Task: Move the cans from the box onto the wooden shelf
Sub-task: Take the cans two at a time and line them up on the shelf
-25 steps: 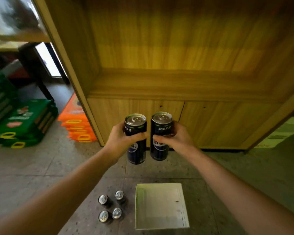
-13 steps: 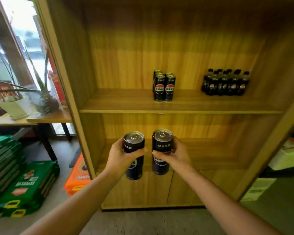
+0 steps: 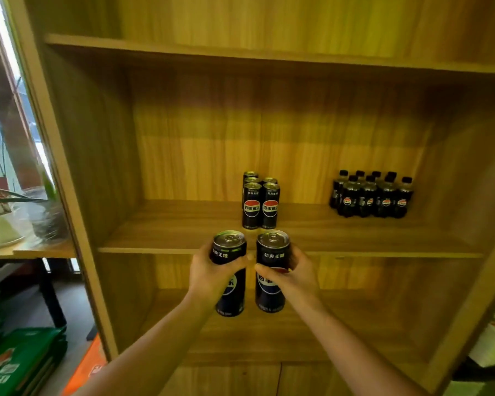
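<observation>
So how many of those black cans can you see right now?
7: one in the left hand, one in the right hand, and five visible clustered on the shelf; more may hide behind.

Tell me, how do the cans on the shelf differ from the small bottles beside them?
The shelved cans are tall, straight and metal-topped; the bottles are shorter, with necks and black caps. The cans stand mid-shelf, the bottles further right and more numerous. Both are dark with the same round red-and-blue logo.

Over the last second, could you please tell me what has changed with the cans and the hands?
Both hands, left and right, lifted their cans, left can and right can, from low over the floor up to the edge of the shelf, just before the shelved cans. Nothing was let go: each hand grips as before, both cans upright, side by side.
</observation>
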The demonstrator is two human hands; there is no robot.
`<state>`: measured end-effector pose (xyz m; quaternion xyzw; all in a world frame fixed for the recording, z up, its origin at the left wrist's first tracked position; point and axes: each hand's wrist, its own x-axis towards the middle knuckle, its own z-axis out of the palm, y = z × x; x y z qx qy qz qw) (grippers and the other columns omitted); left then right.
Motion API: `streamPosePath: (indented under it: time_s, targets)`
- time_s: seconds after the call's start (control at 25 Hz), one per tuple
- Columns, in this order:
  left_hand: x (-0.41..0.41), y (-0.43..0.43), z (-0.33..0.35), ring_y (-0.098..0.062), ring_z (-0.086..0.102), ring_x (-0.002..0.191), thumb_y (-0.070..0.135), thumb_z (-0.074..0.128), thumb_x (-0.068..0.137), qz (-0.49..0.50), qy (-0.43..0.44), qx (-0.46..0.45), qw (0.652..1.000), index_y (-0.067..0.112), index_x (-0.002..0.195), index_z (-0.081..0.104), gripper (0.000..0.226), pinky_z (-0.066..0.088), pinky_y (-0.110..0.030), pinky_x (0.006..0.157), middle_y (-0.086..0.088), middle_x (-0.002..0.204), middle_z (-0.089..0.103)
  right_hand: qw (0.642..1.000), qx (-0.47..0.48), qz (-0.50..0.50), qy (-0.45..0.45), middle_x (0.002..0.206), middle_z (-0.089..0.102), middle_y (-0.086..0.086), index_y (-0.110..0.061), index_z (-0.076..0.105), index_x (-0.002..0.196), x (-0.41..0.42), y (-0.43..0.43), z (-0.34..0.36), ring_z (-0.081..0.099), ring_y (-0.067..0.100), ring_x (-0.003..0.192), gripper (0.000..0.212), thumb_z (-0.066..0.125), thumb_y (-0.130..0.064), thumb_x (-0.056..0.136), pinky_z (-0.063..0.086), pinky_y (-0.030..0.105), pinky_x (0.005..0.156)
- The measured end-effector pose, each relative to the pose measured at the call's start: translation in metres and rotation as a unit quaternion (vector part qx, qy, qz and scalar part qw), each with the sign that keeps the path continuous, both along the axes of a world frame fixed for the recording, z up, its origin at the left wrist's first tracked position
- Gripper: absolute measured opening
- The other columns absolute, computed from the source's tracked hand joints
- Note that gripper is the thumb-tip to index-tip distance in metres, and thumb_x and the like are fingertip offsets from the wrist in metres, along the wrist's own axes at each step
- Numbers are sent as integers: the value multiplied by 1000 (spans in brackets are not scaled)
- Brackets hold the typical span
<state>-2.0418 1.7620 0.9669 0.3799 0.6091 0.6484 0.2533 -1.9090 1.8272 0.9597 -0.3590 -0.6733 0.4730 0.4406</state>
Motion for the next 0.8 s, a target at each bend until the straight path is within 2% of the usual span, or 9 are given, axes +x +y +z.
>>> streamPosePath:
  time_s: [0.12, 0.28, 0.44, 0.56, 0.8]
  targets:
    - [-7, 54, 8, -7, 60, 86, 22, 83, 59, 9, -9, 3, 1000, 28, 98, 56, 48, 46, -27, 77, 15, 88, 63, 1000, 0, 18, 9, 87, 55, -26, -40, 50, 91, -7, 56, 11, 52, -10, 82, 52, 81, -13, 61, 39, 10, 68]
    - [-19, 116, 13, -13, 64, 89, 19, 84, 59, 36, -24, 16, 999, 29, 92, 59, 43, 50, -29, 77, 12, 88, 66, 1000, -11, 9, 12, 100, 61, -8, -20, 56, 111, -25, 115, 17, 57, 6, 89, 55, 81, -16, 63, 44, 22, 76]
    - [-35, 159, 13, -20, 65, 93, 20, 84, 59, 61, -20, 13, 998, 23, 94, 61, 42, 52, -38, 84, 6, 89, 67, 999, -9, 4, 33, 104, 62, -2, -14, 56, 115, -43, 151, 17, 56, 7, 87, 55, 80, -15, 65, 42, 13, 66]
    - [-43, 180, 13, -18, 63, 91, 20, 84, 60, 66, -9, 11, 998, 20, 100, 59, 47, 51, -34, 81, 5, 91, 65, 999, -5, 4, 42, 112, 65, 5, -12, 56, 115, -55, 167, 13, 57, 8, 90, 55, 80, -12, 65, 43, 11, 65]
    - [-52, 205, 3, -17, 62, 89, 20, 83, 62, 63, -10, -3, 998, 23, 99, 56, 46, 50, -32, 79, 5, 91, 63, 999, -1, -14, 36, 118, 64, 9, -10, 56, 117, -65, 192, 2, 55, 7, 92, 56, 79, -14, 66, 41, 9, 64]
